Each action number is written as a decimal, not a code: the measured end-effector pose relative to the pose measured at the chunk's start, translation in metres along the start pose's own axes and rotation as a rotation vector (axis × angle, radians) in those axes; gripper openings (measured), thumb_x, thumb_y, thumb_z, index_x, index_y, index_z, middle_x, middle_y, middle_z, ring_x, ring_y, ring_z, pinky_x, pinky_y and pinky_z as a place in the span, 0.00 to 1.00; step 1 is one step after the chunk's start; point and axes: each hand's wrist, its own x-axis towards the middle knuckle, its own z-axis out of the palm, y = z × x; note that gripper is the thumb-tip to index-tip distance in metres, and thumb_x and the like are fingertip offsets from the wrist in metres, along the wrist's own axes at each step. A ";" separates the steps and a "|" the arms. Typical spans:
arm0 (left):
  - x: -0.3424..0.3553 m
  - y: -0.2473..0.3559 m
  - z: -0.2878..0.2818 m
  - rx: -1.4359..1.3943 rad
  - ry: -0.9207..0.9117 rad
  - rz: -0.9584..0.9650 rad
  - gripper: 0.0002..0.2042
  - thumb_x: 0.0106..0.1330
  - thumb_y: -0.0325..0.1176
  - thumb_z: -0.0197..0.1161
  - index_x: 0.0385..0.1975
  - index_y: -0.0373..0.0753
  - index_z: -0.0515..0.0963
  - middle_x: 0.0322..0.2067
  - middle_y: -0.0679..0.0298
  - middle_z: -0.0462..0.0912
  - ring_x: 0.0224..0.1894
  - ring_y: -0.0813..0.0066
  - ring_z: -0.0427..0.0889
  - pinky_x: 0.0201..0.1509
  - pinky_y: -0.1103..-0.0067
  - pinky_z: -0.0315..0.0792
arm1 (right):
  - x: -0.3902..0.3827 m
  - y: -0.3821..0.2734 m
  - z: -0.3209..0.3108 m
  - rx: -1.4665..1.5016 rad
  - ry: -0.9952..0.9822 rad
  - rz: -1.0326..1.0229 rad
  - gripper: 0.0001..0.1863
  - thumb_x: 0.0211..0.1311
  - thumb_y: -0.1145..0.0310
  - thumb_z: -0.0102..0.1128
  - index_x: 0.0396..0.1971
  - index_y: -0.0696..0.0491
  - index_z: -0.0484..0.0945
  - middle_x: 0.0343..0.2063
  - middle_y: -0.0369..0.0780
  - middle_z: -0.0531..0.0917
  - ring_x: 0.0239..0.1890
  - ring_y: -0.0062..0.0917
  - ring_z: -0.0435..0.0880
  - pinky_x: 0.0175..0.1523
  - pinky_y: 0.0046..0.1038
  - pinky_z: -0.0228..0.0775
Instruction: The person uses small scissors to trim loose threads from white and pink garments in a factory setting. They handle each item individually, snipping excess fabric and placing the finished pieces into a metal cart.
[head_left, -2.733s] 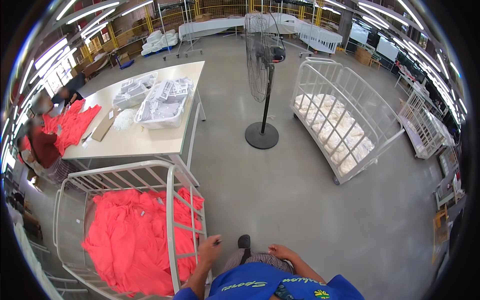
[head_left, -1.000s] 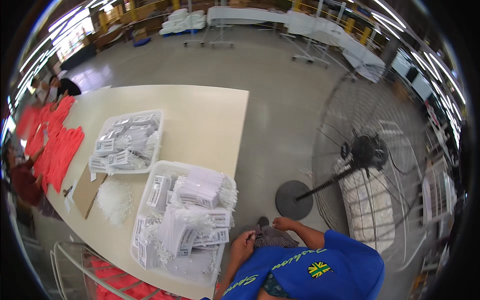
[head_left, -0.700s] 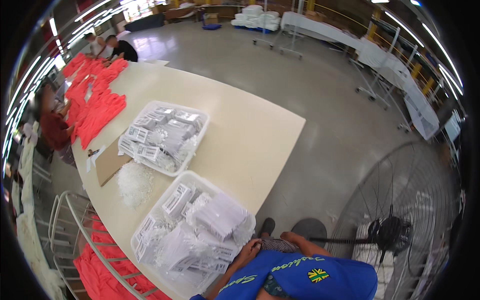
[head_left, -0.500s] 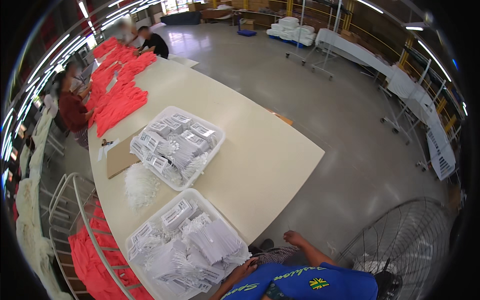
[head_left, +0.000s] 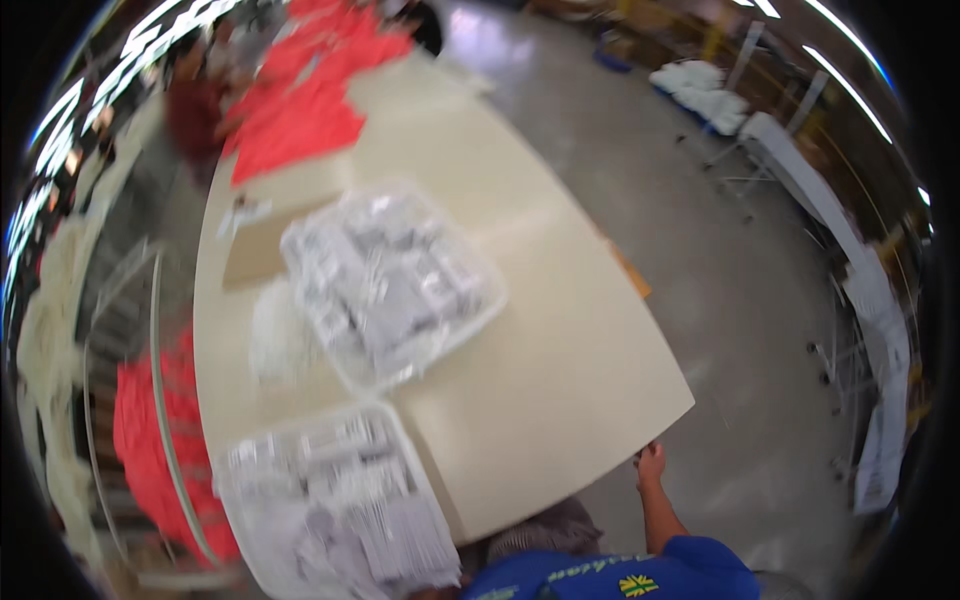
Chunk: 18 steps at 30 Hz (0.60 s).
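A wide fisheye on the wearer's head — the left of a side-by-side pair — looks down and forward over the table point(head_left: 550, 350), close above the blue shirt point(head_left: 600, 577) at the lower edge, farther from the red fabric point(head_left: 300, 115) up top.

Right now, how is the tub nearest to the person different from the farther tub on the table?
Position: the nearer tub stands at the table's near end, close to the blue shirt; the farther tub stands further along, by the brown board.
Visibility: the nearer tub runs out of the picture's lower edge; the farther tub shows whole.
Shared: both are whitish and filled with pale, blurred bundles.
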 end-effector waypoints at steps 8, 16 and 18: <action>-0.014 -0.007 0.008 0.517 0.362 0.137 0.13 0.58 0.30 0.55 0.44 0.44 0.76 0.43 0.51 0.78 0.47 0.48 0.75 0.48 0.61 0.70 | 0.050 -0.048 -0.055 -0.092 0.020 0.132 0.15 0.63 0.66 0.53 0.48 0.53 0.70 0.43 0.37 0.76 0.37 0.20 0.74 0.35 0.24 0.66; -0.028 0.011 0.041 0.510 0.637 -0.149 0.05 0.53 0.31 0.55 0.27 0.39 0.74 0.25 0.52 0.79 0.30 0.46 0.77 0.32 0.58 0.70 | 0.185 -0.020 -0.106 -0.403 -0.230 -0.053 0.16 0.63 0.65 0.53 0.50 0.52 0.68 0.40 0.37 0.77 0.37 0.22 0.74 0.32 0.26 0.64; -0.025 0.015 0.046 0.481 0.680 -0.162 0.05 0.55 0.31 0.55 0.29 0.39 0.74 0.25 0.52 0.78 0.30 0.46 0.77 0.32 0.58 0.70 | 0.182 -0.027 -0.101 -0.404 -0.277 0.027 0.16 0.64 0.65 0.51 0.51 0.52 0.67 0.42 0.37 0.77 0.38 0.23 0.74 0.33 0.27 0.65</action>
